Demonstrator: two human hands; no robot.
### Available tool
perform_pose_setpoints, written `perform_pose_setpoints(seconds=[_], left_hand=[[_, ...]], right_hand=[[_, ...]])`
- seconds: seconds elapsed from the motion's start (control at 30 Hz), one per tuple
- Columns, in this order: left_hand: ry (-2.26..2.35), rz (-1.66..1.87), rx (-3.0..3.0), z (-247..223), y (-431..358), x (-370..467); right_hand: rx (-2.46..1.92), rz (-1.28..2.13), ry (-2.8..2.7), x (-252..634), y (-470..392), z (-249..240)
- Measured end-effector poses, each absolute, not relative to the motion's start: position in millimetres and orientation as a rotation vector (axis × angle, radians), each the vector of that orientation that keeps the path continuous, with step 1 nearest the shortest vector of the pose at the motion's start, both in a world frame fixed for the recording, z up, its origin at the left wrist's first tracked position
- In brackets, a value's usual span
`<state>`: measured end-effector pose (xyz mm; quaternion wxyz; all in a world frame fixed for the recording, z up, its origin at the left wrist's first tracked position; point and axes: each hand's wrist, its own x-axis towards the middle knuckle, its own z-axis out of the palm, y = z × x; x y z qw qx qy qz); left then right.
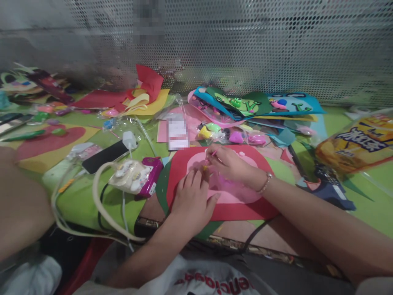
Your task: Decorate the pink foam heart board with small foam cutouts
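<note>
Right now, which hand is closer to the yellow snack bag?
The right hand. It rests on the pink foam shape, with the yellow snack bag off to its right. The left hand lies on the red sheet, farther from it.

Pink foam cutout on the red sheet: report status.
Left hand flat on pink foam cutout. Right hand pinching thin pink stick. Purple case lies beside red sheet.

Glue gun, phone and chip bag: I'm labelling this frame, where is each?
glue gun (pixel 330 189), head view, on its dark blue body.
phone (pixel 104 156), head view, middle of its black screen.
chip bag (pixel 357 147), head view, on its yellow front.
</note>
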<state>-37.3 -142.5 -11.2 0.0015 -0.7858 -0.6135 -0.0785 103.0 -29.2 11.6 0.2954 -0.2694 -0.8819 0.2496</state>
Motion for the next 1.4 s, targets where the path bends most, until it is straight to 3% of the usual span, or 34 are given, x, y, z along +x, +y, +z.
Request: perform_pose_setpoints(seconds=[0.73, 1.4], left_hand=[[-1.892, -0.234, -2.435, -16.0, -142.5, -38.6], [-1.870, -0.250, -2.424, -15.6, -143.5, -38.1]], right_hand=[[-0.709, 0.652, -2.363, 101.4, -31.3, 10.6], [-0.528, 0.428, -2.550, 102.0, -36.0, 11.3]])
